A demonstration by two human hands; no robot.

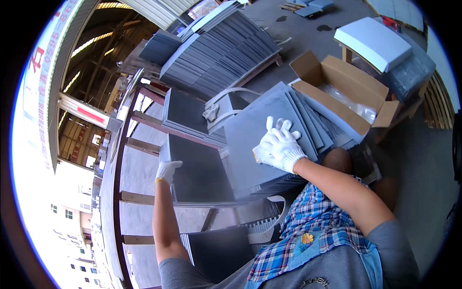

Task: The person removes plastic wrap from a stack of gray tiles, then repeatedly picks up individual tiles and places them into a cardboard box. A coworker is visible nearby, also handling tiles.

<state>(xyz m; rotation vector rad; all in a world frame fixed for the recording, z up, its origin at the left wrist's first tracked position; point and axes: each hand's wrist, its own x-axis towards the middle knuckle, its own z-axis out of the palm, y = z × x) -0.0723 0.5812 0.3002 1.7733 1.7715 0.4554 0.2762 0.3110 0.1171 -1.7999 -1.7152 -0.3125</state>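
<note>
My left hand [167, 171], in a white knit glove, is at the left edge of a stack of dark grey stone tiles [199, 168]. Its thumb lies over the top tile, and the fingers are curled at the side, partly hidden. Also gloved, my right hand [285, 150] presses a loose white glove [260, 153] onto the top of a lighter grey tile stack [245, 139]. The loose glove's cuff and some fingertips stick out from under that hand. Several tiles [308, 120] lean fanned out along this stack's right side.
An open cardboard box [353, 96] with clear plastic inside stands right of the tiles. Behind are long rows of upright slabs [216, 53]. Another crumpled glove [210, 112] lies on a farther stack. Metal rack bars [137, 196] run along the left. More tiles [219, 250] stand near me.
</note>
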